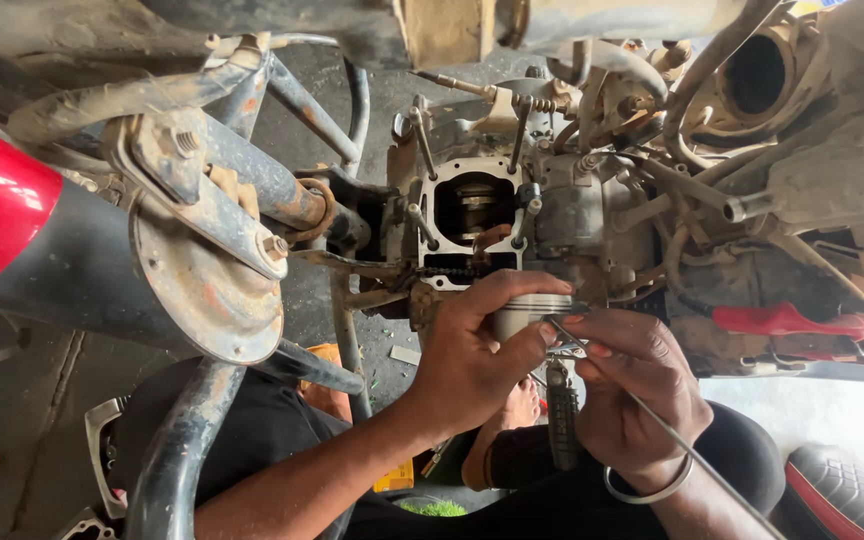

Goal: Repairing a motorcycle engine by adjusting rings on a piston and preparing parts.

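Observation:
My left hand (472,350) is wrapped around a silver metal piston (527,312), holding it just below the open engine block (472,215) of a motorcycle. My right hand (632,385), with a metal bangle on its wrist, pinches a thin metal wire or ring (652,415) whose tip touches the piston's side. Four studs stick out around the square opening of the block, and a drive chain (452,271) hangs at its lower edge, right above my left hand.
A rusty grey exhaust with a red part (102,250) fills the left. Dirty frame tubes (282,190), hoses and cables surround the engine. A red lever (787,320) sits right. A tyre (847,495) lies at the bottom right. My legs and a foot are below.

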